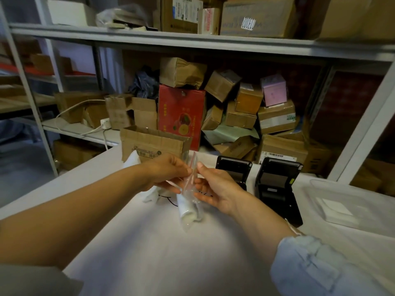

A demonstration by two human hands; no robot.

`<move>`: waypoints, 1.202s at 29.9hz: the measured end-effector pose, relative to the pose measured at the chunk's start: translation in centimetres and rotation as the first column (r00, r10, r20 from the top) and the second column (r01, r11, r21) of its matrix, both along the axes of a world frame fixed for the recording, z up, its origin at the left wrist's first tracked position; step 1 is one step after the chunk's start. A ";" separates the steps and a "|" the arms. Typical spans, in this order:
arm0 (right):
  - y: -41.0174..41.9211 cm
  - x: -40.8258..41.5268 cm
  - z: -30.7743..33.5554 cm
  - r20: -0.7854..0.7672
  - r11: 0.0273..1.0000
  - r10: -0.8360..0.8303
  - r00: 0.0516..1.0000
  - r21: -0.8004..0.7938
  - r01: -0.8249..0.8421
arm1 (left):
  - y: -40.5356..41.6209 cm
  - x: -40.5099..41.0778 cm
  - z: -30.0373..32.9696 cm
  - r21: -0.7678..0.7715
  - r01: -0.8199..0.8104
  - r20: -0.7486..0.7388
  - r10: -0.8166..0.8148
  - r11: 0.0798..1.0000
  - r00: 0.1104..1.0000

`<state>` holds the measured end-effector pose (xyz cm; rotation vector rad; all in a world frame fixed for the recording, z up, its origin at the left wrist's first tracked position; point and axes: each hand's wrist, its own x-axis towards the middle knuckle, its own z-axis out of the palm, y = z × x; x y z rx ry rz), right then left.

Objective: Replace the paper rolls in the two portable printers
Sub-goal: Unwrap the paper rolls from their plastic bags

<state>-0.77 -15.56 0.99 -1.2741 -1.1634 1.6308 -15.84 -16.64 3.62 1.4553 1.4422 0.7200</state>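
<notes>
Both hands hold a clear plastic zip bag (190, 190) with a red seal strip above the white table (149, 242). A white paper roll (186, 208) hangs inside its lower end. My left hand (168, 174) pinches one side of the bag's mouth; my right hand (215, 186) pinches the other side. Two black portable printers stand to the right with lids up: one (234, 170) partly behind my right hand, the other (277, 186) further right. Their paper bays are too dark to read.
An open cardboard box (152, 144) stands just behind my hands, with white wrapping (133, 160) beside it. A clear plastic tray (352, 206) holding a white pad sits at the right. Metal shelving (192, 42) packed with boxes rises behind the table.
</notes>
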 end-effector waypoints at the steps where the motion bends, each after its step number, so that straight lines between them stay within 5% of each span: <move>1: 0.0 -0.1 -0.1 0.013 1.000 -0.005 1.000 -0.003 0.005 | 0.2 -0.1 -0.1 0.032 -0.035 -0.016 0.035 0.999 0.999; 6: -0.4 -0.8 -0.6 0.003 0.996 0.064 0.998 -0.069 -0.063 | 0.8 -0.6 -0.5 0.013 -0.134 0.051 0.133 0.991 0.990; 11: -0.9 -2.4 0.2 -0.214 0.978 0.185 0.959 -0.059 -0.202 | 1.0 -1.2 0.9 -0.069 -0.102 0.291 0.118 0.992 0.949; 15: -0.7 -2.0 -0.3 -0.114 0.994 0.093 0.989 -0.047 -0.099 | 0.4 -0.9 0.3 -0.101 -0.084 0.176 0.101 0.991 0.979; 22: -0.3 -0.7 -1.9 -0.080 0.994 -0.087 0.993 -0.069 0.082 | 0.3 -0.1 -2.3 -0.229 -0.075 0.304 0.145 0.971 0.942; 31: -0.5 0.1 -0.5 0.088 0.983 -0.084 0.993 0.168 0.068 | 0.3 1.6 -2.2 -0.134 -0.174 0.314 0.208 0.976 0.926; 36: -0.6 0.9 -0.3 0.003 0.996 -0.083 0.997 0.011 0.083 | 0.0 2.2 -2.4 -0.166 -0.162 0.364 0.213 0.973 0.907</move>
